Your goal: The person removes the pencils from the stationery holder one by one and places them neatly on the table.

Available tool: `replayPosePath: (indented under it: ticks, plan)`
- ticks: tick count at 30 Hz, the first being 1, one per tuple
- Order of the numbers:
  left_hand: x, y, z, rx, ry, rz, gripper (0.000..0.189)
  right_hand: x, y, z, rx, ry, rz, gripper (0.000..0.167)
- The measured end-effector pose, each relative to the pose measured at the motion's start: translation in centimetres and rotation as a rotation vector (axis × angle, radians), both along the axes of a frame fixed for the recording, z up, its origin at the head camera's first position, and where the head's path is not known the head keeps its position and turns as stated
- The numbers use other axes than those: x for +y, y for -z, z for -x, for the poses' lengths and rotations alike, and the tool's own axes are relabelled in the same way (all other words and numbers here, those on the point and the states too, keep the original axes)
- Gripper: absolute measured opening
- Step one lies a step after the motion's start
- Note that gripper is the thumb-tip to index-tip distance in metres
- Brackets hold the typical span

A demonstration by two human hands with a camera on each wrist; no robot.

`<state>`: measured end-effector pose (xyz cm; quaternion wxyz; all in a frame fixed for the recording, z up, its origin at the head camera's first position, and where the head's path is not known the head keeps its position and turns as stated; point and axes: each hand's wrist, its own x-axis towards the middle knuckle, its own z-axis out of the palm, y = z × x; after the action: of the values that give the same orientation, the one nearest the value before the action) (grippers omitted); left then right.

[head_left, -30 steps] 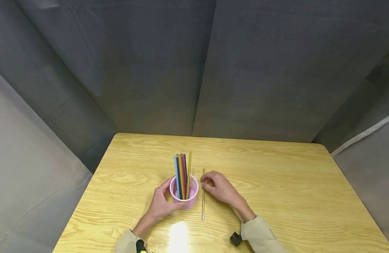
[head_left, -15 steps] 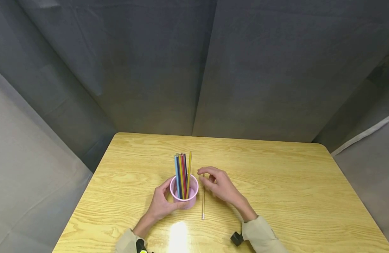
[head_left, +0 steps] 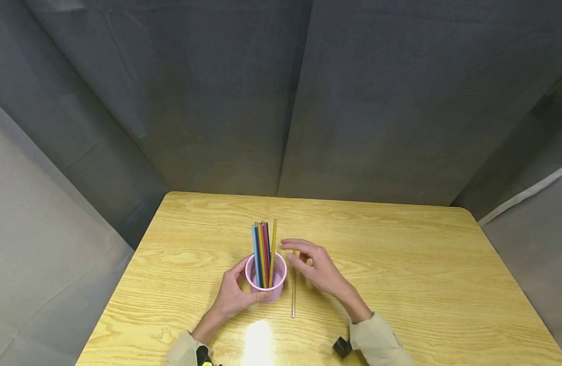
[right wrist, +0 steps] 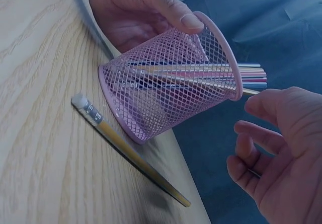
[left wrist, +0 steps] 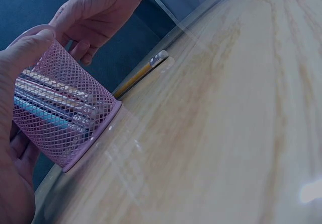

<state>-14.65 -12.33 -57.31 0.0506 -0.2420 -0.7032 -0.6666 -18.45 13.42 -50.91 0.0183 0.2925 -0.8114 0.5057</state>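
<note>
A pink mesh pencil cup [head_left: 273,294] stands upright on the table, with my left hand [head_left: 230,295] gripping its left side, thumb near the rim. Inside lean several coloured pencils [head_left: 261,254], light blue, dark blue, red and yellow among them. To the cup's right a yellow pencil [head_left: 293,300] lies on the wood, its white eraser [right wrist: 79,101] toward me. Over that pencil's far end hovers my right hand [head_left: 318,267], holding nothing. Its fingers are loosely bent, and the fingertips reach toward the cup's rim, close to it in the right wrist view.
The wood-grain table [head_left: 400,264] stretches out on both sides of the hands. Grey curtains [head_left: 377,101] hang behind it and at the sides. A black device [head_left: 342,347] sits at my right wrist, by the sleeve [head_left: 379,338].
My right hand's thumb and fingers have spread apart, and the fingertips have shifted left toward the cup. The lying pencil, the cup and my left hand have stayed in place.
</note>
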Motion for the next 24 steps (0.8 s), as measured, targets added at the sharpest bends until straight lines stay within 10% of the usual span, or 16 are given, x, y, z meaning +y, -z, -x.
replayPosePath:
  ticks: [24]
  plan:
    - [0.03, -0.17, 0.01, -0.012, 0.006, -0.003, 0.091, -0.73, -0.37, -0.86, -0.206, -0.207, 0.089, 0.042]
